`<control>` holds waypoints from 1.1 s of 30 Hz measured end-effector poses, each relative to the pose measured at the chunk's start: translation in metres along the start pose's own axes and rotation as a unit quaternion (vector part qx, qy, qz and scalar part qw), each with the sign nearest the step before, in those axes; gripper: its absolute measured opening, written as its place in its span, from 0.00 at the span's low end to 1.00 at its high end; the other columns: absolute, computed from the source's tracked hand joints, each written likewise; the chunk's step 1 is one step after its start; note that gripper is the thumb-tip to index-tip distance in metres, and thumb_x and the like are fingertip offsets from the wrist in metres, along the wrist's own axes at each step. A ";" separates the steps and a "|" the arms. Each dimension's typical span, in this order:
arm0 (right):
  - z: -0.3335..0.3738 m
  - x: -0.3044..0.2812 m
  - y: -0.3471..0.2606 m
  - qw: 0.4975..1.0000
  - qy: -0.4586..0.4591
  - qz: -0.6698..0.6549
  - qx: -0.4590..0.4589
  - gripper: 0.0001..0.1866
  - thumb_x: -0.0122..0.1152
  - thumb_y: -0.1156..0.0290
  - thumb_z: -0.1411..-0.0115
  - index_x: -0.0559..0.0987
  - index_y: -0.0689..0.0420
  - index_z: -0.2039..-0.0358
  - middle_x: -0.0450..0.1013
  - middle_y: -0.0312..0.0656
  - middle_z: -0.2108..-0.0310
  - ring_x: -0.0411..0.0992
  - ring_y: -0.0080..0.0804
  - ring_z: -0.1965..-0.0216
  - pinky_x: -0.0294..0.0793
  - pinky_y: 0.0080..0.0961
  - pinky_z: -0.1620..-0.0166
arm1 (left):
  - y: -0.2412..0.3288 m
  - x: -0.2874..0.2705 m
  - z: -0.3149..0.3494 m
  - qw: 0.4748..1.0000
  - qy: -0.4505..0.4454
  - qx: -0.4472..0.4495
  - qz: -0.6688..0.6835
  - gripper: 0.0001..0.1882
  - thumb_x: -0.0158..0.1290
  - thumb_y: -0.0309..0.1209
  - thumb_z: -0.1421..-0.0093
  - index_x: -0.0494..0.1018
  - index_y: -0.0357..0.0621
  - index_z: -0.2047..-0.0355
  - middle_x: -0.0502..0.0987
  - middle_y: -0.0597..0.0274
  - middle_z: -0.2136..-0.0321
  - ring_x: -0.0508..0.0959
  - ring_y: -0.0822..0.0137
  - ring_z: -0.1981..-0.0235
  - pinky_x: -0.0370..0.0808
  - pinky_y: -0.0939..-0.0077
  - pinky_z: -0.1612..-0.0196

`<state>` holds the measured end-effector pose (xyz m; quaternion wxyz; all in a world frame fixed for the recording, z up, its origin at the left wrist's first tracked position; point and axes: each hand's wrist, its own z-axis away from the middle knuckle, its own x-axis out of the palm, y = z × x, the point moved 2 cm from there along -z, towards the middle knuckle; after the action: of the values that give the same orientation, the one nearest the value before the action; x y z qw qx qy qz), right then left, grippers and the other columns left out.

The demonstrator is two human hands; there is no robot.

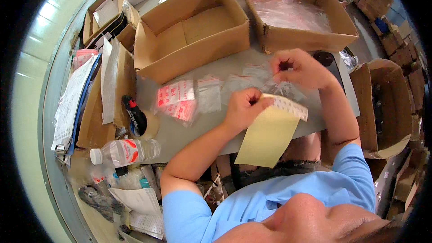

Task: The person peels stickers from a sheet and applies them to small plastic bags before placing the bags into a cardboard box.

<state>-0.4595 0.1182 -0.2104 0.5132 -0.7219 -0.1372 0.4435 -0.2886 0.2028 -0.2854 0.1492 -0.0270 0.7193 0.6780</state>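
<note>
My left hand (245,108) pinches the upper corner of a sheet of stickers (267,139). Its pale yellow backing hangs down over the table's near edge, and small printed labels show along the folded top strip. Just above and to the right, my right hand (302,69) is closed, with thumb and fingertips together. Whatever may be between them is too small to make out. Small clear zip bags (209,95) lie on the grey table (173,141) beyond my hands. Left of these rests a stack of clear bags with red print (177,99).
An open, empty cardboard box (193,47) stands at the back, beside another box (310,40) holding clear bags. A dark phone-like object (324,58) lies at right. On the left are a black-and-red tool (134,114), a tape roll (150,128) and a plastic bottle (126,152).
</note>
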 end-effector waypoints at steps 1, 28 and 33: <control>0.002 -0.006 0.009 0.997 0.027 -0.062 0.040 0.05 0.59 0.76 0.50 0.72 0.61 0.73 0.69 0.39 0.77 0.65 0.26 0.75 0.66 0.21 0.69 | 0.000 0.001 0.003 1.000 -0.002 0.001 0.001 0.12 0.59 0.32 0.47 0.72 0.35 0.80 0.72 0.64 0.86 0.68 0.80 0.83 0.64 0.79 0.81; 0.030 0.038 0.037 0.940 0.015 0.308 0.149 0.09 0.63 0.69 0.52 0.72 0.57 0.73 0.63 0.48 0.58 0.58 0.49 0.51 0.60 0.37 0.48 | -0.005 0.023 0.008 0.932 -0.212 0.273 -0.110 0.11 0.56 0.37 0.46 0.72 0.43 0.73 0.72 0.62 0.82 0.71 0.65 0.78 0.66 0.64 0.57; 0.044 0.035 0.027 0.958 0.119 0.234 0.111 0.16 0.67 0.68 0.55 0.71 0.57 0.68 0.68 0.45 0.65 0.66 0.41 0.60 0.66 0.31 0.55 | -0.006 0.018 0.007 0.976 -0.185 0.113 0.003 0.09 0.56 0.33 0.45 0.73 0.39 0.72 0.73 0.62 0.82 0.71 0.74 0.80 0.68 0.75 0.74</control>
<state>-0.4814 0.1566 -0.2547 0.4847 -0.7196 0.1484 0.4746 -0.3033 0.2124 -0.2962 0.2797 0.1176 0.7514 0.5859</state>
